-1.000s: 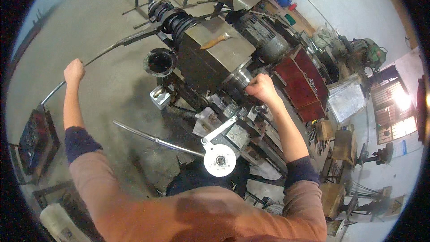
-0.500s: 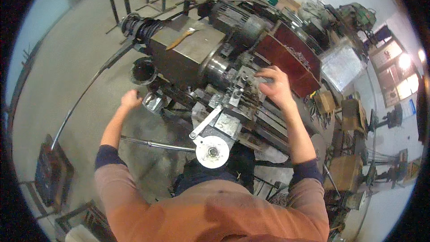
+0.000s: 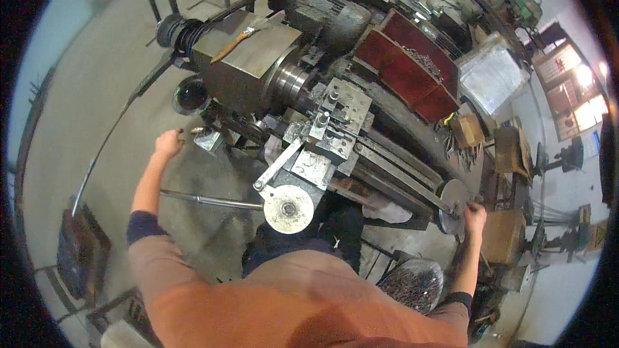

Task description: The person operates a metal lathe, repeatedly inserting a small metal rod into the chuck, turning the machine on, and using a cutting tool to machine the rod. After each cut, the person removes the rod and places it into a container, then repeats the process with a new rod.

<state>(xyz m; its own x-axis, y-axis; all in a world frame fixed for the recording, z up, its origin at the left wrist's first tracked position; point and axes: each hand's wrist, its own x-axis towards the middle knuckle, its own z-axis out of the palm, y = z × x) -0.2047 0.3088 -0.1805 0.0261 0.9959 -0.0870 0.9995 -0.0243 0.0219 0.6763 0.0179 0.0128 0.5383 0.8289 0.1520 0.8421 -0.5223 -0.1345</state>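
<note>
A small metal lathe stands before me, with its chuck (image 3: 289, 85) at the left end of the bed (image 3: 400, 171). Beside the chuck sits the tool slide (image 3: 329, 132), which carries a lever (image 3: 278, 166) and a round white dial (image 3: 288, 210). At the bed's right end is a round handwheel (image 3: 453, 196). My right hand (image 3: 475, 218) is closed at that wheel's outer edge. Out to the left, my left hand (image 3: 169, 145) is closed near the lathe's left front; a small dark tip shows at its fingers, and what it grips is too small to name.
A wooden-handled brush (image 3: 233, 45) lies on the headstock cover (image 3: 258, 48). Behind the bed are a dark red tray (image 3: 403, 80) and a motor (image 3: 329, 16). A container of metal chips (image 3: 412, 283) stands low at right. A long bar (image 3: 209, 200) juts left from the dial.
My right hand has left the tool slide and moved right and nearer to the handwheel at the bed's end. My left hand stays closed in about the same place. The view has shifted slightly.
</note>
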